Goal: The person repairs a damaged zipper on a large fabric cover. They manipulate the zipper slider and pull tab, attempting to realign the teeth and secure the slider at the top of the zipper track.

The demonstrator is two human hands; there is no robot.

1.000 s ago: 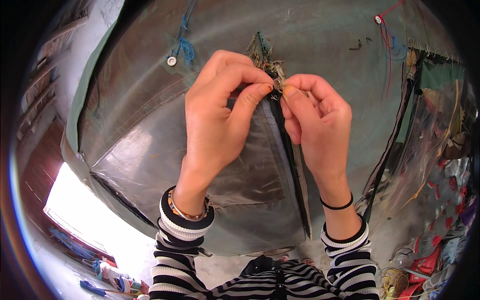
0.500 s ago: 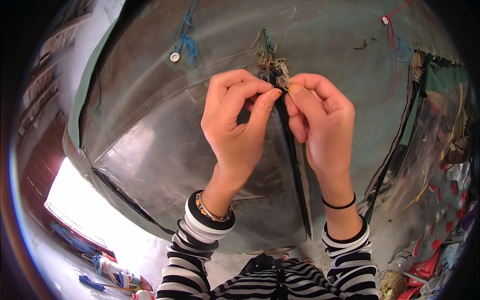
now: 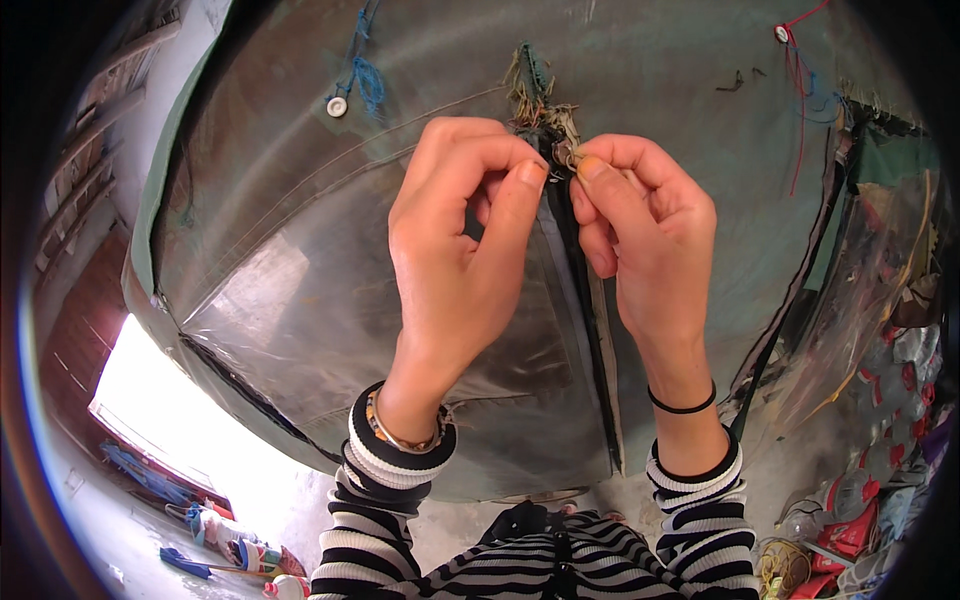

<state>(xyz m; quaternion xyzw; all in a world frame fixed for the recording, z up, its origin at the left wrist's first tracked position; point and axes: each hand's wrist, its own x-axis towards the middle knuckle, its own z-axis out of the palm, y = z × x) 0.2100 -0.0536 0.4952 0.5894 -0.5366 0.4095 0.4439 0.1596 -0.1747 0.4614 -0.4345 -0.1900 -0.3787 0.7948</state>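
Note:
A large grey-green tarpaulin cover point(image 3: 680, 110) with a clear plastic window point(image 3: 330, 290) hangs before me. Down its middle runs a black-edged seam point(image 3: 575, 290), topped by a tuft of frayed threads point(image 3: 535, 85) and a knotted pale cord point(image 3: 568, 140). My left hand point(image 3: 455, 230) is closed, thumb and index pressed together beside the top of the seam; whatever sits between them is too small to make out. My right hand point(image 3: 650, 220) pinches the frayed cord between thumb and index, just right of the seam. A small gap separates the fingertips of both hands.
Blue string with a white ring point(image 3: 337, 106) hangs at upper left; red string with another ring point(image 3: 782, 34) at upper right. Plastic bottles and red wrappers point(image 3: 850, 520) pile up at lower right. Containers point(image 3: 230, 540) lie on the floor at lower left, below a bright opening.
My left hand has shifted slightly left, its fingertips drawing away from the right hand's. The right hand still pinches the frayed cord and has barely moved. The view has tilted slightly.

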